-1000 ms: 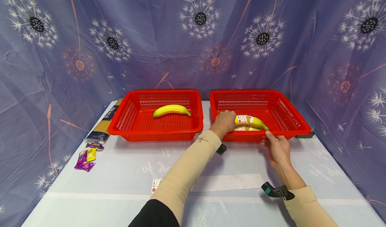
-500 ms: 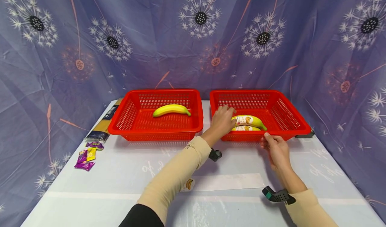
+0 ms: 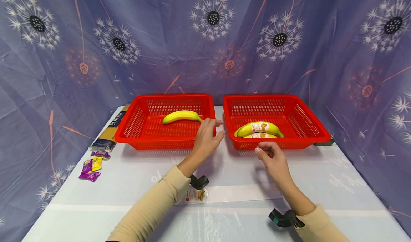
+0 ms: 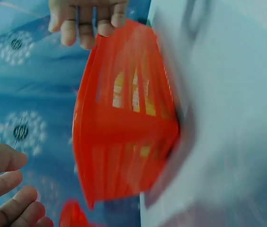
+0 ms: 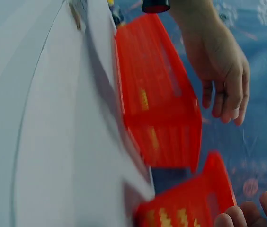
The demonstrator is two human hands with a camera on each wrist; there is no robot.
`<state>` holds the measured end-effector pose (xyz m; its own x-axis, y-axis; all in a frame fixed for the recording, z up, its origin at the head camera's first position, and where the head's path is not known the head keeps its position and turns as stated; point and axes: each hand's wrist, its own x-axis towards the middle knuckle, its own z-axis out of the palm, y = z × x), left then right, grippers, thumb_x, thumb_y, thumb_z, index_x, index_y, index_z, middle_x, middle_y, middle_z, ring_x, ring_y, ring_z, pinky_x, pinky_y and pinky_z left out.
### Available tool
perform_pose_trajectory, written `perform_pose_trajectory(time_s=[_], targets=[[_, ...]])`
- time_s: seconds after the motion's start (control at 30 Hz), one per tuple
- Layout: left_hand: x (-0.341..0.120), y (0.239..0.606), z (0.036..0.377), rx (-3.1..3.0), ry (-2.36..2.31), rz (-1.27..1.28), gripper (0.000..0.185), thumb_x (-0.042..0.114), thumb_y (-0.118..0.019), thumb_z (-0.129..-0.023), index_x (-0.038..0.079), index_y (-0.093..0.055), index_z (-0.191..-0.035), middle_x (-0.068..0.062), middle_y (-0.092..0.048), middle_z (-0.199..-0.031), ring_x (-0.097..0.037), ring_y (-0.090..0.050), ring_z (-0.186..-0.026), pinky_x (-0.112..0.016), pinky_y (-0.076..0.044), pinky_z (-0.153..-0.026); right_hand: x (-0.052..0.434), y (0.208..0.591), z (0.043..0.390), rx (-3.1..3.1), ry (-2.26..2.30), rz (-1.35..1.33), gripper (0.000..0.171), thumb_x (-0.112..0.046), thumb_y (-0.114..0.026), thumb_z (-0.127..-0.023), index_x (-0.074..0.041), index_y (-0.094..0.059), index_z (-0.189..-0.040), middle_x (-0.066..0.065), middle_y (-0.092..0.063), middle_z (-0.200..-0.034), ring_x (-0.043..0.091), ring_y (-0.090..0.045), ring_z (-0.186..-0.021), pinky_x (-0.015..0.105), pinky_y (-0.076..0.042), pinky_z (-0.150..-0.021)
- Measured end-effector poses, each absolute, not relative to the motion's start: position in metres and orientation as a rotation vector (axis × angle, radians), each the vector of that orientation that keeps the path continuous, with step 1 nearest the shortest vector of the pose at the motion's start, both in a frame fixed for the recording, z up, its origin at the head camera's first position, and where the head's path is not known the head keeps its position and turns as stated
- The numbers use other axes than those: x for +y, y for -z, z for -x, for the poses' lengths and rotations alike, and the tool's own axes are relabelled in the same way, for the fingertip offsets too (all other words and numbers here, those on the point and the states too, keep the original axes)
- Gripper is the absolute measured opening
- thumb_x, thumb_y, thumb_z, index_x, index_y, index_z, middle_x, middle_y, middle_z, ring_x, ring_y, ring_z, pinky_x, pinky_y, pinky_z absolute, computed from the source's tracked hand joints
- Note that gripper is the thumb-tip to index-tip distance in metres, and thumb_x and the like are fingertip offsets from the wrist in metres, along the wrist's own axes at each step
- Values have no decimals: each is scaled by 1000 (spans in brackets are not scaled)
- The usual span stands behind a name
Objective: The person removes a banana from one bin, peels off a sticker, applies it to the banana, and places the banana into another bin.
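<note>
Surface: a pale blue-white table in front of a purple dandelion-print curtain carries everything.
Right basket: a red perforated plastic basket on the person's right holds two yellow bananas in printed wrappers, lying together near its front wall; by the look of it these are already put away.
Left basket: a second red perforated plastic basket just beside the first holds one bare yellow banana toward the back.
Left hand: the left hand hangs over the gap between the two baskets, fingers spread and relaxed, holding nothing; its fingertips are near the tip of the bare banana but I cannot tell if they touch.
Right hand: the right hand is in front of the right basket, apart from its wall, fingers loosely curled and empty.
Wrapper on the surface: a clear flat packet with a small banana print lies near the left forearm.
Sweets: a few purple and yellow wrapped sweets and a dark, long packet lie at the left edge.
Progress: two wrapped bananas are in place; the bare one and the loose packet look like what is left.
</note>
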<state>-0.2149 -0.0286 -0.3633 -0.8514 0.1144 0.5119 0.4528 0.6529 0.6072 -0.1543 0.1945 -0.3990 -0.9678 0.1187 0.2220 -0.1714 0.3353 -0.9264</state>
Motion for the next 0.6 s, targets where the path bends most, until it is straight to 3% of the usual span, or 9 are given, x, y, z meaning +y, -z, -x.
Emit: perform_pose_trajectory(time_s=[0.1, 0.27, 0.6], targets=[[-51, 365, 215, -2408, 1106, 378, 25, 15, -66, -83, 10, -66, -108, -8, -62, -104, -24, -53, -101, -37, -43, -90, 175, 394, 157, -2376, -1658, -162, 34, -22, -66, -87, -3, -56, -114, 4, -62, -103, 5, -58, -83, 17, -48, -72], [-92, 361, 225, -2416, 1136, 259, 26, 14, -64, -83, 6, -64, -108, -11, -62, -107, -28, -52, -104, -41, -41, -92, 142, 389, 164, -2457, -1627, -279, 40, -21, -69, -85, -7, -55, -121, 9, -61, -117, 15, -63, -93, 18, -48, -77], [-160, 340, 260, -2673, 1042, 70, 40, 19, -63, -87, 6, -57, -124, -17, -56, -123, -33, -44, -118, -46, -34, -101, 87, 389, 188, -2540, -1675, -379, 61, -21, -67, -86, -7, -40, -139, 16, -54, -132, 30, -63, -110, 39, -53, -87]])
